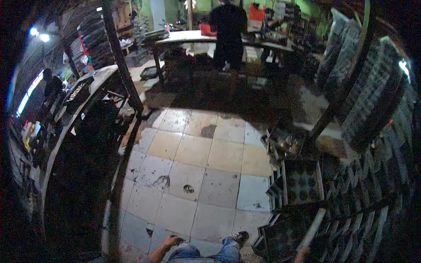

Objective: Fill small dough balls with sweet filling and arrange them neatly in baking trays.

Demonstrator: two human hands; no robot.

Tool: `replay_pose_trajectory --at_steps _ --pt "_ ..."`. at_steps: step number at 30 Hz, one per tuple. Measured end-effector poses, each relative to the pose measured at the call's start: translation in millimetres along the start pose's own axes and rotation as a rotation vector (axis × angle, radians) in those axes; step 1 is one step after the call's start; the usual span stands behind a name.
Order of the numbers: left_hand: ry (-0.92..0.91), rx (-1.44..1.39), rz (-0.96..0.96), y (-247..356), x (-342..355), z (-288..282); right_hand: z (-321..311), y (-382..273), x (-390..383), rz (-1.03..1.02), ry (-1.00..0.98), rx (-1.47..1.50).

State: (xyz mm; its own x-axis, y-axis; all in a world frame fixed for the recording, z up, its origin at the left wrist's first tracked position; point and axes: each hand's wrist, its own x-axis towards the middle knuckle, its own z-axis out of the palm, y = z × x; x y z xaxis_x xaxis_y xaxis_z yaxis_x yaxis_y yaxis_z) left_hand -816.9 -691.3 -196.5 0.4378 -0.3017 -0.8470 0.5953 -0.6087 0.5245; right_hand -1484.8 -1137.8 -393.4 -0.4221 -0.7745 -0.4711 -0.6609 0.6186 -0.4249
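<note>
Neither of our hands grips anything that we can make out: our left hand (170, 240) hangs low at the bottom edge of the view, its fingers loosely curled and apparently empty, over the pale tiled floor (197, 175) beside our jeans-clad knee (188, 253). Our right hand (301, 254) barely shows at the bottom edge, and we cannot tell whether it is open or closed. It is the nearer hand to the black trays (302, 179), which stand stacked along the floor's right edge, one dark cell tray lying flat just above it and further stacks leaning on edge to its right. The stack runs with its long axis away from us, up the right side of the floor, so the trays lie ahead and slightly right of the right hand, well apart from the left. Our shoe (240, 237) rests between the two hands. Farther off, a person in dark clothing (228, 30) stands at a long table (184, 37).
</note>
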Motion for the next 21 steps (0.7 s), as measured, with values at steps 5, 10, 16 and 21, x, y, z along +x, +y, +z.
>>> replay_pose_trajectory --at_steps 5,10,16,21 --pt "0.168 -0.223 -0.101 -67.1 37.8 -63.3 -185.9 -115.3 -30.0 -0.084 0.199 -0.045" --pt "-0.046 -0.609 0.067 -186.4 75.9 -158.7 -144.0 -203.5 -110.7 -0.098 0.305 -0.164" --pt "0.152 0.792 0.509 -197.6 90.2 -194.9 92.5 -209.5 -215.7 -0.279 0.312 -0.387" --pt "0.201 -0.958 0.042 -18.4 148.3 -275.2 218.6 -349.3 -273.2 -0.526 0.057 -0.717"
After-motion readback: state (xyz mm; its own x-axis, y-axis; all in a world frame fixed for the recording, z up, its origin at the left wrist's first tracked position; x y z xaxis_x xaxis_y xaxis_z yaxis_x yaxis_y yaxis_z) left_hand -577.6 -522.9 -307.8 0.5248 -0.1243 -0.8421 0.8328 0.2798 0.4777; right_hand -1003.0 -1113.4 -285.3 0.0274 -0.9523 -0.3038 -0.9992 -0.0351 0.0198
